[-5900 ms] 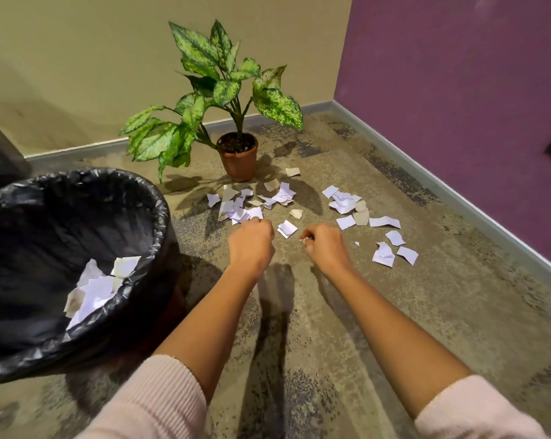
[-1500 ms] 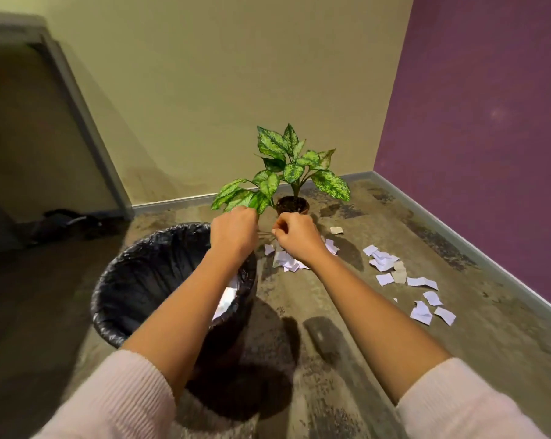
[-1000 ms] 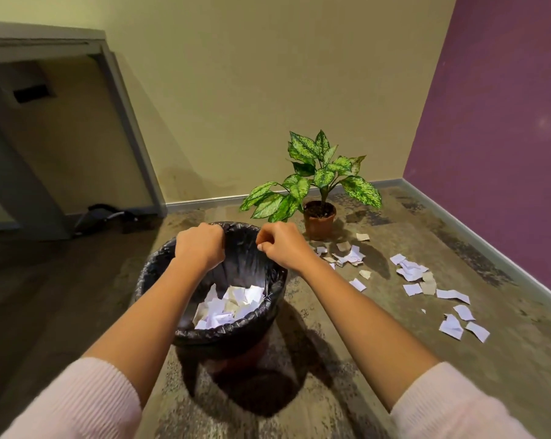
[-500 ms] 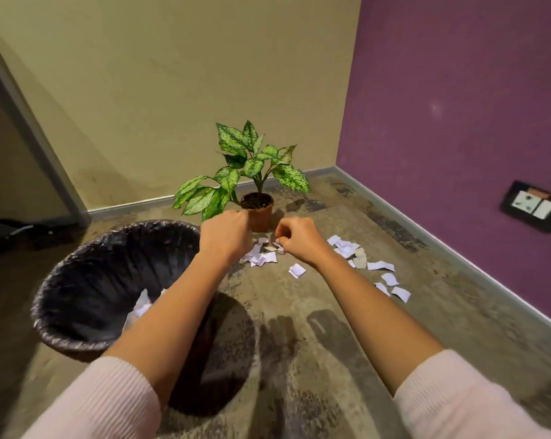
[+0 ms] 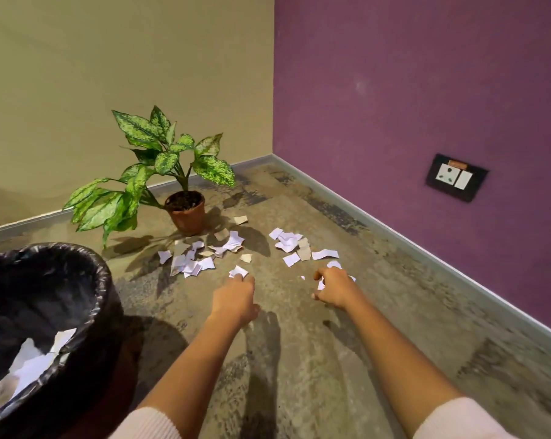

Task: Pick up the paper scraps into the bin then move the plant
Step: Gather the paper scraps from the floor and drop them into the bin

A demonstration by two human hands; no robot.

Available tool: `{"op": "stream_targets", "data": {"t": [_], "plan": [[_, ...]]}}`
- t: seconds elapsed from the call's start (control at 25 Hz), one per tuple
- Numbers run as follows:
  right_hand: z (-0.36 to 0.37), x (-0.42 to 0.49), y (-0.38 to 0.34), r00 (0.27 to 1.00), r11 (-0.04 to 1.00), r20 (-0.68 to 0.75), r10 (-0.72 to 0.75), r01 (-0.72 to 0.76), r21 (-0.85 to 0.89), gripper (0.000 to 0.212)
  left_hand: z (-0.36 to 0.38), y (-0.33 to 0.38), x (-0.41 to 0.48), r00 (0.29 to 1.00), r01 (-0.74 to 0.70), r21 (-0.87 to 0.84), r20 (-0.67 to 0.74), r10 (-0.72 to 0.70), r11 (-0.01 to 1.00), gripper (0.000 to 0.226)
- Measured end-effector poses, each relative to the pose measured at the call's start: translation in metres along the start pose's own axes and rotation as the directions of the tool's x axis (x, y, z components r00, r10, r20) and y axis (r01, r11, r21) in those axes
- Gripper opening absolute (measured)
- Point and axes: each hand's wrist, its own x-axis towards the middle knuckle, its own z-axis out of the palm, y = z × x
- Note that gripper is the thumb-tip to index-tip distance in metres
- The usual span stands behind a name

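Counting what we've got: one plant (image 5: 160, 166), one bin (image 5: 93, 264), two hands, and paper scraps (image 5: 188, 261) we can't tally exactly because they overlap. It's roughly two dozen on the floor in two loose clusters, plus a pile already inside the bin's black liner. There's also one socket plate (image 5: 456, 178) on the purple wall.

The plant stands upright in its terracotta pot (image 5: 187, 213) near the beige wall, just behind the left cluster. Its long axis runs straight up, though the lower leaves droop out left toward the bin. The bin sits upright at near left, mouth open to the ceiling.

Our left hand (image 5: 234, 299) is down at the floor with its fingers bent and the tips on a single white scrap (image 5: 238, 271). We can't tell whether it's actually pinched. Our right hand (image 5: 334, 288) is curled over the near end of the right cluster, gripping bits of white paper that peek out under the palm.
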Motion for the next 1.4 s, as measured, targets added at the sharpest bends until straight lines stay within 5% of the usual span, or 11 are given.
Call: {"op": "stream_targets", "data": {"t": [0.2, 0.52, 0.64, 0.92, 1.04, 1.12, 1.2, 1.28, 1.4], "plan": [[0.029, 0.033, 0.047, 0.987, 0.989, 0.075, 0.144, -0.141, -0.035, 0.091, 0.040, -0.009, 0.044, 0.989, 0.086, -0.068, 0.127, -0.077, 0.994, 0.063], [0.059, 0.105, 0.078, 0.941, 0.942, 0.069, 0.331, -0.326, -0.072, 0.126, 0.074, -0.042, 0.121, 0.954, 0.295, -0.258, 0.131, -0.270, 0.920, 0.092], [0.060, 0.136, 0.081, 0.927, 0.931, 0.112, 0.357, -0.342, -0.128, 0.115, 0.081, -0.054, 0.145, 0.953, 0.302, -0.237, 0.098, -0.287, 0.923, 0.087], [0.068, 0.163, 0.047, 0.983, 0.976, 0.060, 0.175, -0.181, 0.122, 0.033, 0.087, -0.056, 0.170, 0.984, 0.179, -0.282, 0.044, -0.174, 0.943, 0.053], [0.076, 0.164, 0.034, 0.996, 0.933, 0.074, 0.046, -0.070, 0.352, 0.055, 0.089, -0.042, 0.176, 0.997, 0.075, -0.340, 0.015, -0.074, 0.937, 0.059], [0.071, 0.168, 0.034, 0.995, 0.916, -0.046, 0.085, -0.060, 0.396, 0.056, 0.089, -0.033, 0.178, 0.999, 0.022, -0.370, -0.015, -0.030, 0.929, 0.072], [0.066, 0.172, 0.043, 0.976, 0.960, -0.134, 0.170, -0.134, 0.247, 0.060, 0.089, -0.028, 0.180, 1.000, 0.002, -0.389, 0.003, -0.001, 0.921, 0.095], [0.066, 0.172, 0.053, 0.964, 0.965, -0.045, 0.261, -0.260, 0.024, 0.071, 0.092, -0.023, 0.177, 0.997, 0.007, -0.392, 0.070, 0.023, 0.920, 0.111], [0.080, 0.164, 0.035, 0.960, 0.961, 0.060, 0.275, -0.271, -0.061, 0.074, 0.096, -0.017, 0.170, 0.989, -0.036, -0.328, 0.121, 0.080, 0.944, 0.112]]}}
